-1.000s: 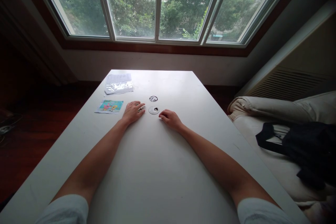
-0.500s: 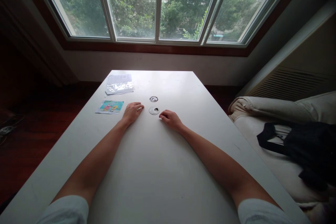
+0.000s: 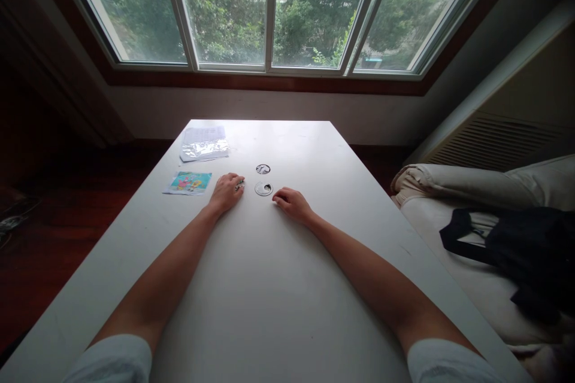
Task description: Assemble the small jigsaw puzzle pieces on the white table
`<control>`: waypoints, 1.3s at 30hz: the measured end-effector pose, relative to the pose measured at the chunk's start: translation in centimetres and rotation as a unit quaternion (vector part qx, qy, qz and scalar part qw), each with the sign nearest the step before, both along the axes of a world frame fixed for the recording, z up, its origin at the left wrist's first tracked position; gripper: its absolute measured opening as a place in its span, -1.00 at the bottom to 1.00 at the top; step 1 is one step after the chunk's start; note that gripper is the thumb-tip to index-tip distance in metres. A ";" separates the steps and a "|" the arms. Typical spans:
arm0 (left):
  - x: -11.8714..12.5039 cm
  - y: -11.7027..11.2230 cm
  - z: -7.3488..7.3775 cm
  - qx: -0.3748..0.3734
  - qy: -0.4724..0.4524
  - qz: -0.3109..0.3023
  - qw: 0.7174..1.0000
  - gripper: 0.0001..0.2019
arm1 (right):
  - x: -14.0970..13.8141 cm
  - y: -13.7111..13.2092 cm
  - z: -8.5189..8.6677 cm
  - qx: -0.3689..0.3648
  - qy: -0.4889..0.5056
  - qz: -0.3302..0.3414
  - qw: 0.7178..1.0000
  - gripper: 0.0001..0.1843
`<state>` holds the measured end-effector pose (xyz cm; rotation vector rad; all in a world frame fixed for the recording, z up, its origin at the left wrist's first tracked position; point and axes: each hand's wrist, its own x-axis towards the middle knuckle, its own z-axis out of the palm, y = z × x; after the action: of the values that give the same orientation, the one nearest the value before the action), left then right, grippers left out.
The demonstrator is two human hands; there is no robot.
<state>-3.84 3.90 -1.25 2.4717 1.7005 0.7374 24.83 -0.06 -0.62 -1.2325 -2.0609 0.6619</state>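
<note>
My left hand (image 3: 226, 192) rests on the white table (image 3: 269, 287), its fingers curled over a small item at the fingertips that I cannot make out. My right hand (image 3: 291, 203) lies a little to the right, knuckles up and fingers folded under, with nothing visible in it. Between the two hands sits a small round shiny disc (image 3: 263, 188). A second round disc (image 3: 263, 169) lies just beyond it. Left of my left hand is a colourful cartoon picture card (image 3: 188, 182).
A clear plastic bag lying on a sheet of paper (image 3: 203, 145) sits at the table's far left. A cushioned seat with a black bag (image 3: 521, 251) stands to the right of the table. Large windows (image 3: 269, 12) fill the wall ahead.
My left hand's fingers, spread a second ago, have drawn in and curled over the small item. My right hand has not moved.
</note>
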 end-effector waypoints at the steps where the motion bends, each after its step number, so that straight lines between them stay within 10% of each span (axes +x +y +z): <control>1: 0.0 0.0 0.0 0.001 0.003 0.003 1.000 -0.64 | 0.0 0.0 0.0 0.000 0.000 0.000 1.000 -0.82; 17: 0.7 -0.5 -1.3 -0.009 0.023 0.136 0.990 -0.49 | 0.1 0.2 -0.3 0.001 0.006 0.005 1.000 -0.81; 39: 0.8 -0.6 -0.1 0.026 0.041 0.049 0.998 -0.59 | -0.3 -0.5 0.1 0.022 -0.031 -0.004 0.999 -0.83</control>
<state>-3.05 3.34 -1.38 2.5017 1.8673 0.7070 24.57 -0.51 -0.50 -1.2502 -2.1091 0.5774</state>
